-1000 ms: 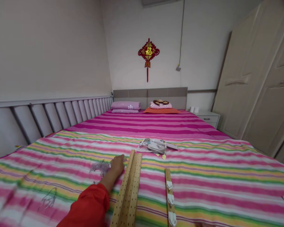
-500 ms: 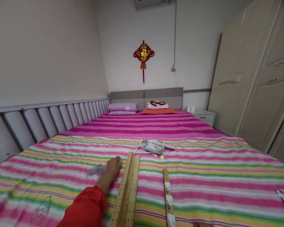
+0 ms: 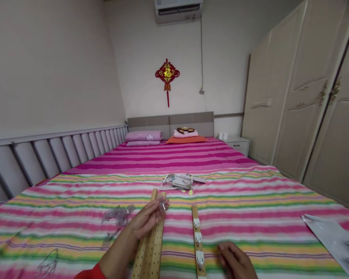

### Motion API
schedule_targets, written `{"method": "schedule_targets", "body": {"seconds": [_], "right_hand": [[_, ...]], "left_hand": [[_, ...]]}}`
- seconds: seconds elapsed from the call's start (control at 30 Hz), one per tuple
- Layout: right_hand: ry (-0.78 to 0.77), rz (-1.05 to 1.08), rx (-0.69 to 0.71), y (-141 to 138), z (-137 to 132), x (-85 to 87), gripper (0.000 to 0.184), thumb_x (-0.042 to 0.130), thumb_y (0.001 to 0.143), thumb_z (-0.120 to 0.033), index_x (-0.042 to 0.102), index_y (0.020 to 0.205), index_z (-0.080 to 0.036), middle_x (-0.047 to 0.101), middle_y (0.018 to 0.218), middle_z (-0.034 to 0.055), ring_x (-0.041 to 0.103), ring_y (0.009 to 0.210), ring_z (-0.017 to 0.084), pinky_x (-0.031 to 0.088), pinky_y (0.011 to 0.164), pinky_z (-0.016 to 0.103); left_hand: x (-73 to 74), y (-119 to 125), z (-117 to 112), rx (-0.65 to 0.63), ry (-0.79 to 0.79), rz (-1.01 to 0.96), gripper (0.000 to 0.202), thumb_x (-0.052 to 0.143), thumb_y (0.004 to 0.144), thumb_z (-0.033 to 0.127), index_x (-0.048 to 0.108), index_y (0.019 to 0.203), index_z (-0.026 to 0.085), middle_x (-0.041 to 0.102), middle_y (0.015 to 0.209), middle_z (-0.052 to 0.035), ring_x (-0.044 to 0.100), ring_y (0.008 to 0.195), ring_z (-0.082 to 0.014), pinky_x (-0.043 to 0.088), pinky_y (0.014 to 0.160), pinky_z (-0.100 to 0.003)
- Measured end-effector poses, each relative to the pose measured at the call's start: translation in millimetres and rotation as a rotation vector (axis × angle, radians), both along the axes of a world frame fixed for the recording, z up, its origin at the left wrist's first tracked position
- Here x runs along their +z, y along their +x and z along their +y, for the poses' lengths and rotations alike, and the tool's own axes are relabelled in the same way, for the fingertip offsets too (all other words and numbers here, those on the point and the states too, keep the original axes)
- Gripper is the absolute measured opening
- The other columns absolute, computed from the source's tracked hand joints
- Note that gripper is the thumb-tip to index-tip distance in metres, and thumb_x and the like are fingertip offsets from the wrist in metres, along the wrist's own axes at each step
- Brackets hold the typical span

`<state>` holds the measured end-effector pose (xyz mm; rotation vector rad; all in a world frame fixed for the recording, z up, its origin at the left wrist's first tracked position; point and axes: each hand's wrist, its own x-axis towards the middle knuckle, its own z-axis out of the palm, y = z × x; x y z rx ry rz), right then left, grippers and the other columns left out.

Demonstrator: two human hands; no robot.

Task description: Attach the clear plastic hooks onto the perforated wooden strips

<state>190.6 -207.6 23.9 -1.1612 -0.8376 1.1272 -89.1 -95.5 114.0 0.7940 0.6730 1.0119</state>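
Pinching clear plastic piece [image 3: 163,205] in left hand [image 3: 147,220], likely for visibility; right hand [image 3: 239,263], grip unclear, near hook strip [image 3: 198,237], well off striped sheet [image 3: 258,217]'s far edge.

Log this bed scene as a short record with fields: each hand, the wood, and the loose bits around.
Left hand: fingertips hold a small clear piece
Right hand: right of the hook strip; palm hidden
Hook strip: wood, three white hooks fully in view
Drilled wood: lengthwise, partly behind left hand
Left side: crumpled clear plastic
Far side: plastic packets
Right edge: another packet
Surface: striped cloth
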Motion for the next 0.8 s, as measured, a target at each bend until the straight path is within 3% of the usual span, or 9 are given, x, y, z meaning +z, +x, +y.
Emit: {"method": "schedule_targets", "body": {"seconds": [0.17,0.27,0.5,0.8], "right_hand": [[0.048,-0.041,0.136,-20,30,43.5,0.052,0.073,0.052,-0.067,0.062,0.057,-0.016,0.049,0.047,-0.0039,0.040,0.042,0.008,0.026,0.041,0.022],[0.026,0.034,0.175,-28,51,55.4,0.050,0.075,0.053,-0.064,0.065,0.061,-0.015,0.056,0.049,-0.0014,0.045,0.043,0.008,0.030,0.043,0.021],[0.034,0.200,0.251,-26,83,50.4,0.042,0.082,0.050,-0.052,0.064,0.058,-0.015,0.058,0.041,-0.0012,0.046,0.037,0.007,0.031,0.040,0.019],[-0.008,0.327,0.176,-17,102,50.5,0.029,0.084,0.048,-0.031,0.066,0.062,-0.013,0.060,0.047,-0.0018,0.050,0.042,0.006,0.038,0.043,0.016]], "left_hand": [[-9.0,44,-12,-0.134,-0.008,-0.082,0.030,0.074,0.073,0.022,0.067,0.102,0.016,0.071,0.105,-0.0078,0.066,0.096,-0.0152,0.048,0.085,-0.023],[-14.4,67,-12,-0.181,-0.027,-0.059,0.027,0.076,0.072,0.022,0.070,0.098,0.016,0.072,0.096,-0.0048,0.066,0.083,-0.0107,0.048,0.077,-0.019],[-22.8,102,-3,-0.328,0.066,-0.144,0.014,0.071,0.076,0.021,0.070,0.088,0.013,0.071,0.079,-0.0047,0.065,0.074,-0.0122,0.046,0.071,-0.021],[-38.3,124,27,-0.266,-0.017,-0.139,0.020,0.075,0.072,0.026,0.068,0.084,0.012,0.070,0.072,-0.0041,0.063,0.063,-0.0107,0.048,0.063,-0.020]]}}
